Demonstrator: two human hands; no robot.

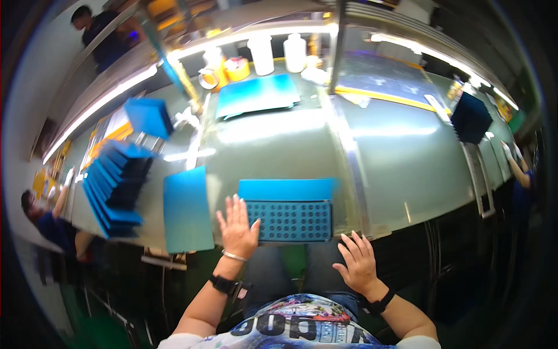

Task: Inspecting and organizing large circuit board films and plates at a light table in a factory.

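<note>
The fingers (236, 210) of the left hand (238, 234) are spread and grasp nothing; this hand overlaps the left side of the dotted blue panel (294, 221), but whether it touches, I cannot tell. The right hand (359, 269) is also unclenched and without any object, near the panel's right corner. The panel lies at the near edge of the table (267, 152), so a careless pull backward could make it fall. A sideways swing leftward could also disturb the plain blue sheet (187, 209).
</note>
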